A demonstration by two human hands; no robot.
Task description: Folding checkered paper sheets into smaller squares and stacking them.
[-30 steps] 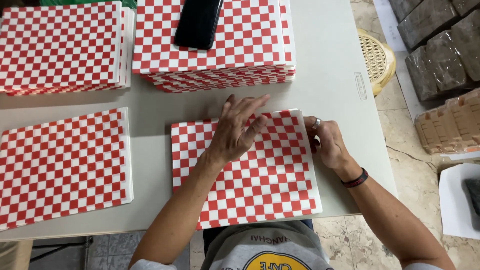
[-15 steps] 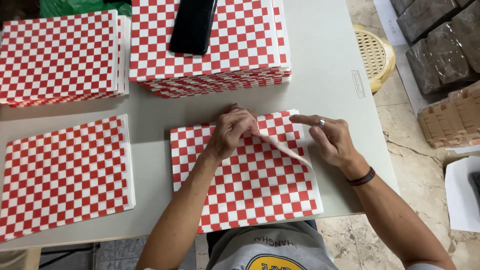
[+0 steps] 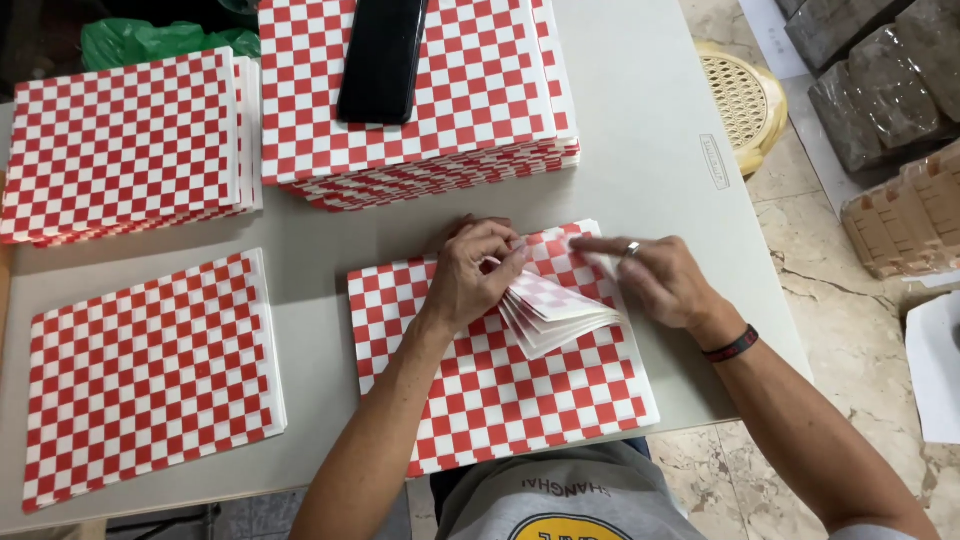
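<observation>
Checkered paper sheets (image 3: 500, 400), red and white, lie in a stack at the near edge of the grey table (image 3: 650, 150), directly in front of the person. The left hand (image 3: 478, 275) is curled over the stack's far right corner, its fingers (image 3: 505, 262) bent and pinching a fanned bunch of lifted corners. The right hand (image 3: 655, 280) sits just beside it, fingers mostly extended and loosely spread, the index finger (image 3: 595, 244) pointing left and touching the corner of the top sheet (a ring shows on 1 finger, a dark wristband (image 3: 730, 345) at the wrist). Both forearms reach in from the near edge, angled toward each other. 3 more checkered stacks rest on the table: a thin one (image 3: 150, 380) at the near left, another (image 3: 125, 145) at the far left, and a tall pile (image 3: 480, 110) at the far centre with a black phone (image 3: 382, 58) lying on it.
</observation>
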